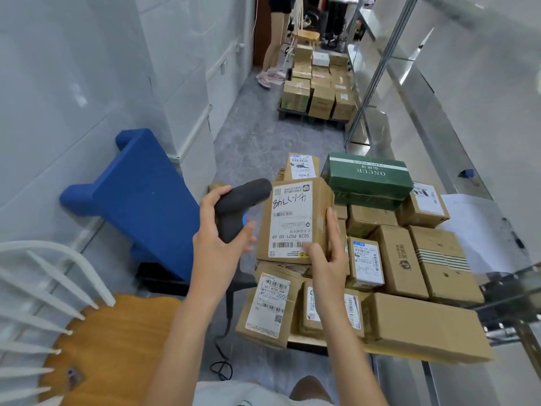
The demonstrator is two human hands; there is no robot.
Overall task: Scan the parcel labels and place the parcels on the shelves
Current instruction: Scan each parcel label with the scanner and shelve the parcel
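A labelled cardboard parcel (294, 221) is held above a heap of stacked parcels (389, 259) — the right hand (325, 259) grips its near corner, thumb on the label — while the left hand (218, 238) curls round a dark scanner (238, 203) just beside it, metal shelves (409, 92) standing to the right.

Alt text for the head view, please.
A person's left hand grips a dark handheld scanner beside a labelled cardboard parcel held by the right hand, above a stack of parcels next to metal shelves.
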